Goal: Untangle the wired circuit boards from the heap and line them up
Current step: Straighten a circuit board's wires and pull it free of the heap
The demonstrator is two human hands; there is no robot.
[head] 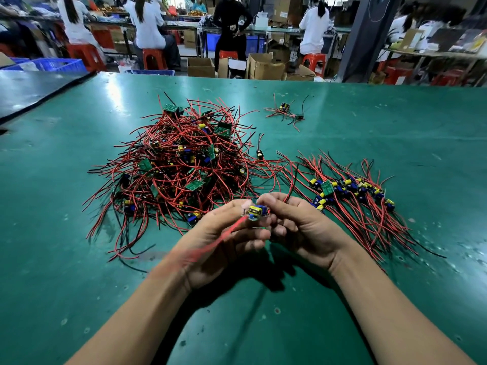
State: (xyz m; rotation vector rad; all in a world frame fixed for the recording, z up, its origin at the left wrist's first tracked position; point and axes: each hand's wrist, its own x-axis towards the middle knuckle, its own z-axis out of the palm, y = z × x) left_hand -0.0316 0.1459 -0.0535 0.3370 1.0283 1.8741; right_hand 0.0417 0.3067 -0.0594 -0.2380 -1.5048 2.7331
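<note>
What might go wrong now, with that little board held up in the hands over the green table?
1. The wires pinched in the right hand run toward the heap; if snagged there, pulling may drag other boards along or strain the board that the left hand grips.
2. The lined-up row lies close to the heap, strands overlapping, so it may tangle again.

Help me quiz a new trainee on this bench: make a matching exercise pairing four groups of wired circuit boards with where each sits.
1. tangled heap
2. lined-up row
3. small stray cluster
4. single circuit board

A. gripped by left hand and right hand
B. far side of the green table
C. table centre, left of the row
D. right of the heap

Pairs: 1-C, 2-D, 3-B, 4-A
</note>
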